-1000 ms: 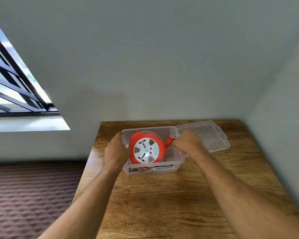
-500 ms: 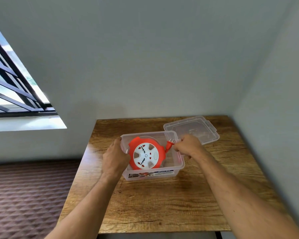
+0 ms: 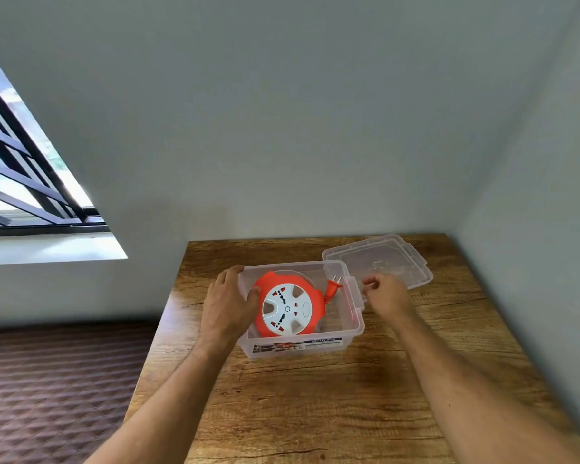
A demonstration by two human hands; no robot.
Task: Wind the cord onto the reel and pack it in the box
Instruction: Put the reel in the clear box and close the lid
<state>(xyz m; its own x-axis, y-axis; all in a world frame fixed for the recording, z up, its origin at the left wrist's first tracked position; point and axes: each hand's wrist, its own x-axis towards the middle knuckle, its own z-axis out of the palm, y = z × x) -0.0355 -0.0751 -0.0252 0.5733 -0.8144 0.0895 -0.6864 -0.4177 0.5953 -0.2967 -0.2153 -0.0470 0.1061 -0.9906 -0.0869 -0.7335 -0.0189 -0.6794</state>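
Note:
An orange and white cord reel (image 3: 290,309) leans tilted inside a clear plastic box (image 3: 355,324) on the wooden table. Its orange plug (image 3: 333,288) rests in the box by the reel's upper right. My left hand (image 3: 226,304) grips the box's left wall, thumb inside touching the reel. My right hand (image 3: 384,294) hovers just outside the box's right edge, fingers loosely curled with nothing in them.
The clear lid (image 3: 379,259) lies flat behind the box at the back right. The wooden table (image 3: 315,396) stands in a corner, walls behind and on the right. A barred window (image 3: 21,182) is at left, patterned floor below it.
My right hand has let go of the plug and pulled back outside the box's right wall. The plug now lies in the box. The camera has drawn back.

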